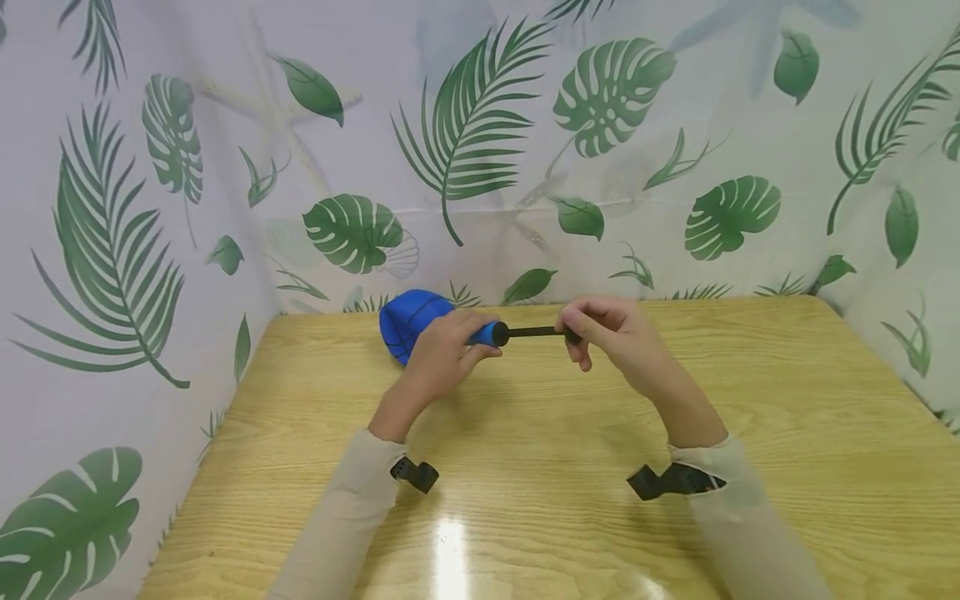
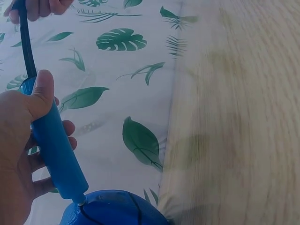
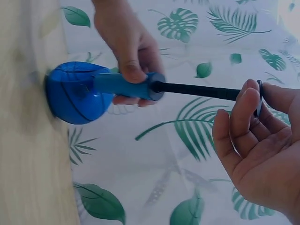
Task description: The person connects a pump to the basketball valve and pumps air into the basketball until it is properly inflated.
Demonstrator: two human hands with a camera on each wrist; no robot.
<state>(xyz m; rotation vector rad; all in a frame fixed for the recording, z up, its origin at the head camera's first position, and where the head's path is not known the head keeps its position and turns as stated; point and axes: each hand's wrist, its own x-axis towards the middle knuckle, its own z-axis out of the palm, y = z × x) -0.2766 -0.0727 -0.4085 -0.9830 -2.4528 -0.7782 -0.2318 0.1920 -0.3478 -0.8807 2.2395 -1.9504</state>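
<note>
A blue hand pump (image 2: 58, 150) joins a blue ball with black lines (image 1: 411, 321). The ball looks partly deflated, its side dented in the head view. My left hand (image 1: 444, 350) grips the pump's barrel, thumb along one side and fingers round the other. With its fingers curled at the black end handle, my right hand (image 3: 262, 140) holds the pump's black rod (image 3: 199, 90), which is drawn well out of the barrel. In the left wrist view the pump's nozzle end meets the top of the ball.
Both hands are over a wood-grain table (image 1: 517, 450). White cloth with green leaf prints (image 1: 480, 150) rises behind the table and along both sides. Each wrist wears a black strap with a small camera (image 1: 416, 473) below a light sleeve.
</note>
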